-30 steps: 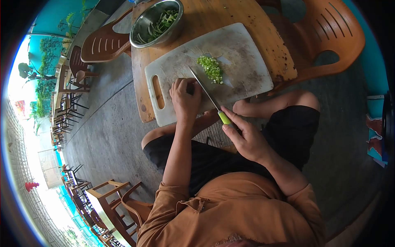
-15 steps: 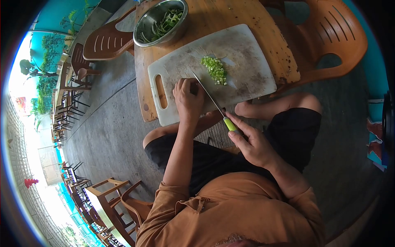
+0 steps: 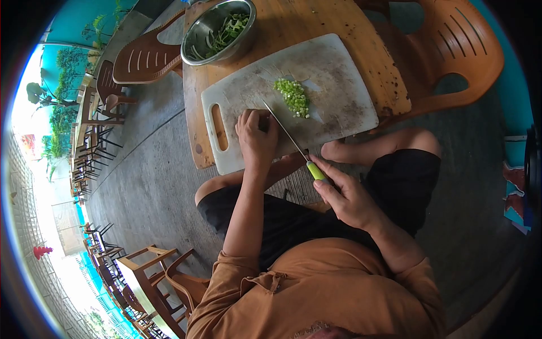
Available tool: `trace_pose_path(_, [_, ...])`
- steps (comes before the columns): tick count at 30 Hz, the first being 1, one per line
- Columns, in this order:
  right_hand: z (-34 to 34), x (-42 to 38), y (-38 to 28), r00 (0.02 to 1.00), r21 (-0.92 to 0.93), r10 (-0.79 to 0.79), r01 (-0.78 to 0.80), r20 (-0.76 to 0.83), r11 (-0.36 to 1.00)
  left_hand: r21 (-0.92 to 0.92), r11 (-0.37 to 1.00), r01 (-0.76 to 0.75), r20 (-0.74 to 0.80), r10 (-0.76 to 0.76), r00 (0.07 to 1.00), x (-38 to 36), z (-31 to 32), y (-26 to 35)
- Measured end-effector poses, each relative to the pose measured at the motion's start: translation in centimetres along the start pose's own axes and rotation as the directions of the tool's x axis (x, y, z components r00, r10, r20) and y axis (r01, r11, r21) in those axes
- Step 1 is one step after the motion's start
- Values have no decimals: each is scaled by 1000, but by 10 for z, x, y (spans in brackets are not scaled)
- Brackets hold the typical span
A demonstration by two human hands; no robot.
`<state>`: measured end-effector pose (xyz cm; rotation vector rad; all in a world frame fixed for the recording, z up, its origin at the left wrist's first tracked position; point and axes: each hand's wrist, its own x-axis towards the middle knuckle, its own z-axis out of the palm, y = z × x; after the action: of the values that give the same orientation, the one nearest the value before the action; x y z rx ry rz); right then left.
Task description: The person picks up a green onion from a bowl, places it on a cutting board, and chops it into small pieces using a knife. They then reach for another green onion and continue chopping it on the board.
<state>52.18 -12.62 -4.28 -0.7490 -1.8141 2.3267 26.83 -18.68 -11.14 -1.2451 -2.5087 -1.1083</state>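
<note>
My right hand point(image 3: 344, 195) is closed round the green and grey handle of a knife point(image 3: 286, 131), whose blade reaches up and left over the cutting board point(image 3: 344, 73). Left of the blade, my left hand point(image 3: 257, 135) rests on the board with its fingers curled in, close to the blade. Whatever those fingers may hold is hidden. A small pile of chopped green onion point(image 3: 292, 97) lies on the board to the right of the blade tip. The board is whitish, stained, and has a handle slot at its left end.
A metal bowl point(image 3: 219, 33) with sliced greens stands behind the board on the wooden table point(image 3: 305, 20). Orange-brown chairs point(image 3: 460, 51) stand to the right and a brown chair point(image 3: 148, 61) to the left. My bent legs are below the table's near edge.
</note>
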Motion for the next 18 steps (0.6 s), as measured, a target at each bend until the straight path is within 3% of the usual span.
trace_pose_path(18, [10,4,7,989,-187,-128,112,-76,976,21,1000,-19,-33,20,999,2,-2,2])
